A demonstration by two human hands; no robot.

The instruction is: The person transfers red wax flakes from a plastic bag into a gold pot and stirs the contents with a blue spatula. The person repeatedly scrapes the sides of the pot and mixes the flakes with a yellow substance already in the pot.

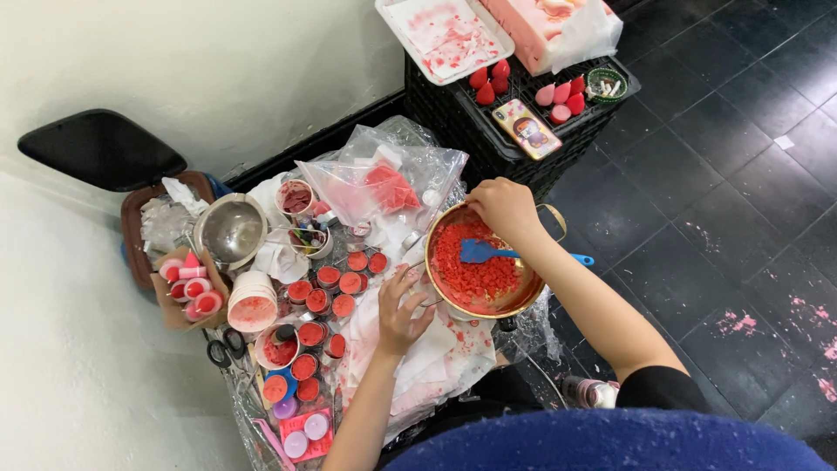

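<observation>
A round metal pan (453,301) full of red crumbly chunks (475,275) sits on a cluttered work surface. A blue spatula (481,252) lies across the chunks, its handle sticking out to the right. My right hand (506,209) rests over the pan's far rim with fingers curled, touching the pan edge. At the pan's left side, my left hand (401,310) has its fingers spread, touching the rim by white paper.
Several small round tins of red filling (336,283) stand left of the pan, with a clear plastic bag (384,187), a steel bowl (231,231) and scissors (222,349). Behind, a black crate (488,131) carries a phone, red and pink sponges and a white tray (445,35).
</observation>
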